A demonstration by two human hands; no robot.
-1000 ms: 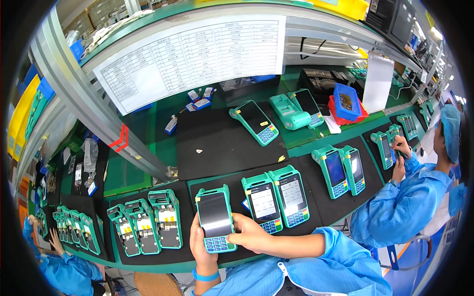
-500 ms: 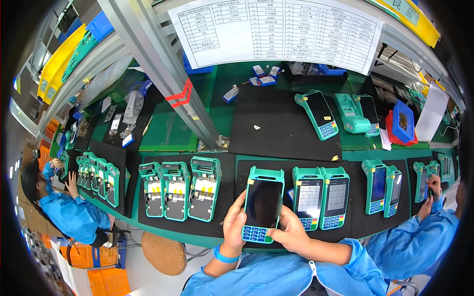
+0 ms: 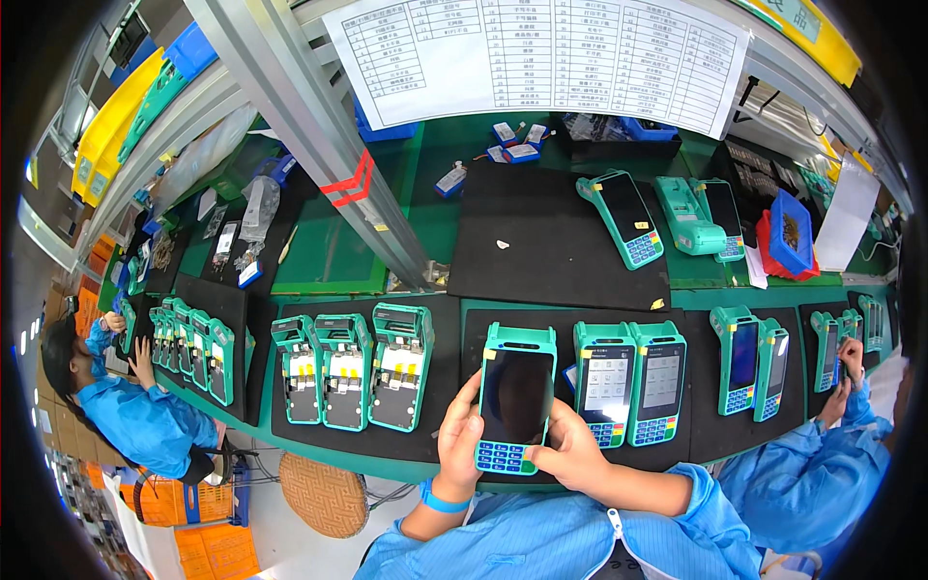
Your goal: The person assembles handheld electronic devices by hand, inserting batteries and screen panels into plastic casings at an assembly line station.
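Between my two hands is a green card payment terminal (image 3: 518, 396) with a dark screen and a blue keypad, held face up over the black mat. My left hand (image 3: 460, 440) is closed round its left edge. At the lower right corner my right hand (image 3: 570, 449) grips it, thumb at the bottom of the keypad. Just to the right lie two like terminals, a nearer one (image 3: 604, 382) and another (image 3: 657, 382), both with lit screens. To the left, three opened terminal housings (image 3: 398, 367) show white boards and yellow tape.
More terminals (image 3: 619, 222) lie on the rear mat and the right mat. Blue battery packs (image 3: 522, 153) and a blue bin (image 3: 792, 232) are at the back. A metal post (image 3: 319, 145) rises left of centre. Co-workers in blue sit left (image 3: 145, 425) and right (image 3: 802, 474).
My hands keep the same grip on the terminal and its screen stays dark. The view has shifted very slightly; nothing else visibly differs on the bench.
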